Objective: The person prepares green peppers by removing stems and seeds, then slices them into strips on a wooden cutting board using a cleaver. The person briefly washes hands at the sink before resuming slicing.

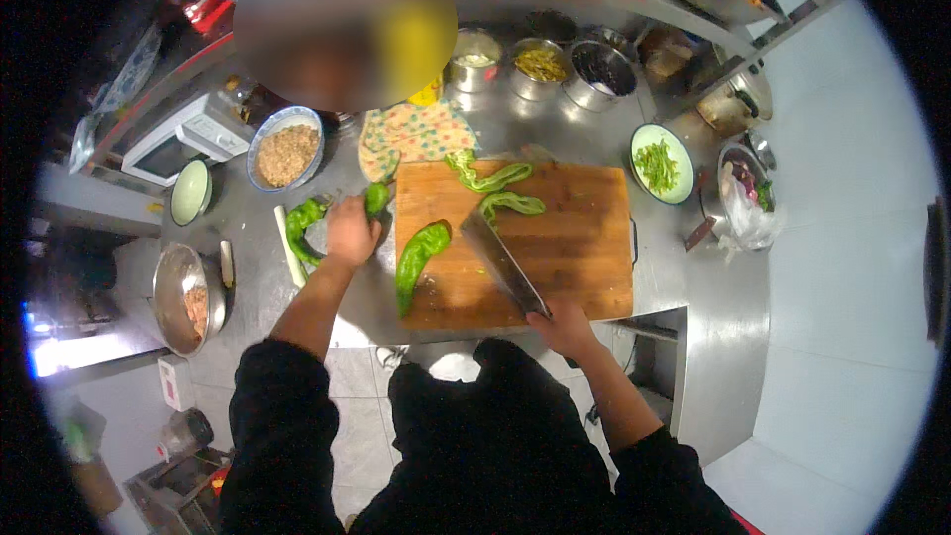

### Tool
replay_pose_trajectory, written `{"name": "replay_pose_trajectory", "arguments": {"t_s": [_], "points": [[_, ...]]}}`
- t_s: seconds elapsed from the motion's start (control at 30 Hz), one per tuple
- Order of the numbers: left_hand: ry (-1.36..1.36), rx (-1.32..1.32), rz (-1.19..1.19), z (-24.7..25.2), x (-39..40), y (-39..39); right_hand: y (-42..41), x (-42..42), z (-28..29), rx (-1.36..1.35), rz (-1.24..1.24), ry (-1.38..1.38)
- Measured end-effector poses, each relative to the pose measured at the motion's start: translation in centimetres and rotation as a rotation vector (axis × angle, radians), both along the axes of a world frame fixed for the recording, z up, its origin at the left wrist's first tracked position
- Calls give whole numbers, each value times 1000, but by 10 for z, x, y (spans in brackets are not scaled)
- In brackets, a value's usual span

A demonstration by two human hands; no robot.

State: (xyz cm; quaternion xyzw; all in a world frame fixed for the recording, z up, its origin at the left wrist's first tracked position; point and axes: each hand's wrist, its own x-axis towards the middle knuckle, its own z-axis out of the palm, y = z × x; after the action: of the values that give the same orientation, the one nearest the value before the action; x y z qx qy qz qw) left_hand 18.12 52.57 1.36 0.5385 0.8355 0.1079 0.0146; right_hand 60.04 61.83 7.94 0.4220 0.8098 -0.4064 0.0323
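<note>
My right hand (566,328) is shut on the handle of a cleaver (507,264), its blade over a wooden cutting board (579,253). A whole green pepper (420,258) lies on the board's left part. Split pepper pieces (513,203) lie near the blade's far end and toward the back edge. Left of the board, my left hand (352,234) is over the steel counter, between a curved green pepper (299,229) and another green pepper (377,198). Its fingertips are hidden, so whether it grips anything is unclear. A white-green stalk (289,247) lies beside the curved pepper.
Behind the board lies a patterned cloth (416,135). A bowl of minced food (287,151), a green bowl (191,193) and a metal bowl (169,297) stand left. A dish of sliced green pepper (662,164) and a pot with a plastic bag (747,200) stand right; several metal pots (539,67) stand behind.
</note>
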Motion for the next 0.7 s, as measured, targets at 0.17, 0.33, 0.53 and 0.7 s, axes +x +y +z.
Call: {"name": "replay_pose_trajectory", "arguments": {"t_s": [0.17, 0.33, 0.53, 0.7], "points": [[-210, 44, -63, 34, 99, -42, -2, 24, 6, -43, -100, 127], [-129, 149, -39, 15, 118, -5, -23, 64, 12, -169, -355, 159], [-219, 104, -82, 63, 148, 23, -37, 107, 17, -143, -540, 35], [-165, 150, -446, 38, 220, 14, -48, 114, 44, -73, -586, 45]]}}
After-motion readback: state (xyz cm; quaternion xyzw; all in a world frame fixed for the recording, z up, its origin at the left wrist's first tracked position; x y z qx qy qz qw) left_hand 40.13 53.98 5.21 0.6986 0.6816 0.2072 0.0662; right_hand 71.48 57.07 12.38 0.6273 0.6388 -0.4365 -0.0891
